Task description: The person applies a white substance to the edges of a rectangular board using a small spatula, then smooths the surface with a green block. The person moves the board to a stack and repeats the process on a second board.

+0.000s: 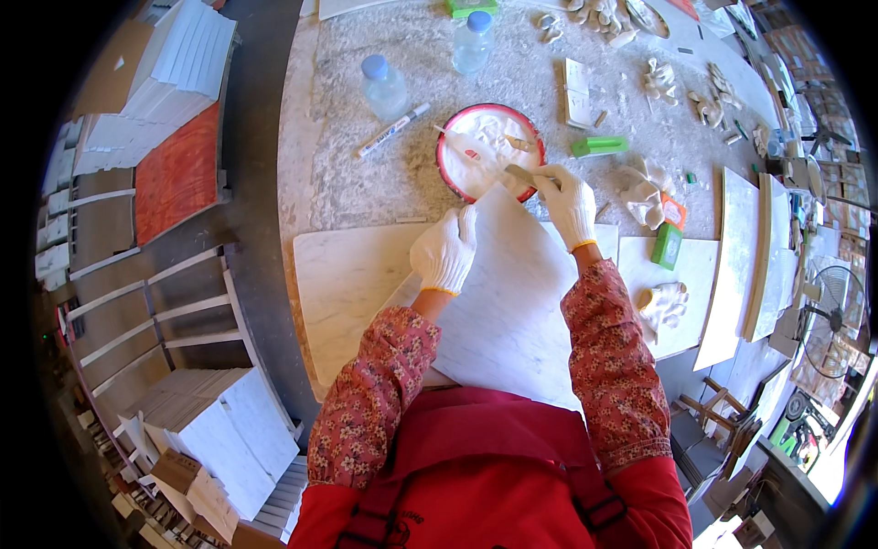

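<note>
Both my hands wear white knit gloves. My left hand (445, 250) grips the left edge of a white, grey-veined marble tile (512, 297), near its far corner; the tile lies turned at an angle in front of me. My right hand (569, 209) is closed around a small flat scraper (519, 174), its blade over the near right side of a red-rimmed bowl (441, 163). White paste or powder (489, 128) fills much of the bowl, and a light-coloured tool rests in it at the left. The tile's far corner reaches the bowl's near rim.
Two blue-capped bottles (472, 46) and a marker (393, 130) are beyond the bowl. At the right are green blocks (599, 145), an orange block (673, 212) and crumpled gloves (663, 306). Another marble slab (343, 274) lies under my tile. Stacked tiles (229, 435) stand left of the table.
</note>
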`<action>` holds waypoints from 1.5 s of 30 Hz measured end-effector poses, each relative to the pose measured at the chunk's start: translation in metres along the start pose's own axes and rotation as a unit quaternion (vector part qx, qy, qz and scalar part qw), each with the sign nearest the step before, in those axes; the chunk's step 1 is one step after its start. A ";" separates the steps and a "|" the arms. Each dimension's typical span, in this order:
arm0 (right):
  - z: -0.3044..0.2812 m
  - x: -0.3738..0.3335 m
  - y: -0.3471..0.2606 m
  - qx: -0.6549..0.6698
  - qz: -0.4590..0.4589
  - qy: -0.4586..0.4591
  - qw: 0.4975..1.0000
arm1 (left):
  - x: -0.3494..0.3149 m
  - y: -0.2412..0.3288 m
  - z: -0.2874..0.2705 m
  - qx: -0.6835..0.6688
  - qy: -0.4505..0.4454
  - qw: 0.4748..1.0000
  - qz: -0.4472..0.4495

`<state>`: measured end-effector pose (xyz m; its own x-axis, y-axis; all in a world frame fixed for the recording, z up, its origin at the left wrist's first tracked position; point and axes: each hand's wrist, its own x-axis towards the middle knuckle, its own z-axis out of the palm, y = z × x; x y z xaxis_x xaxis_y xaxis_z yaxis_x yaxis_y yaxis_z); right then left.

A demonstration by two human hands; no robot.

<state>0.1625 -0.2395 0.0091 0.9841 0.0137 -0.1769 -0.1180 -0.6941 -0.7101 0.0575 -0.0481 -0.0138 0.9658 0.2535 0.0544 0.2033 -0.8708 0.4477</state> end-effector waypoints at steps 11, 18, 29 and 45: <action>-0.009 -0.035 -0.001 0.186 -0.008 -0.004 0.982 | -0.001 -0.006 0.008 0.016 0.028 0.997 0.072; 0.000 -0.044 0.000 0.117 -0.102 0.061 0.986 | -0.002 -0.006 0.008 0.010 0.030 0.997 0.077; -0.001 -0.036 0.008 0.176 -0.056 0.014 0.983 | -0.001 -0.005 0.007 0.002 0.020 0.998 0.060; 0.006 0.002 -0.001 -0.208 -0.253 0.154 0.932 | -0.002 0.001 0.002 0.027 0.031 0.998 0.052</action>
<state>0.1640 -0.2349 0.0052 0.8986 0.2530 0.3586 0.3708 -0.8746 -0.3122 0.0565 -0.0505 -0.0155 0.9707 0.1849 0.1536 0.1127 -0.9143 0.3889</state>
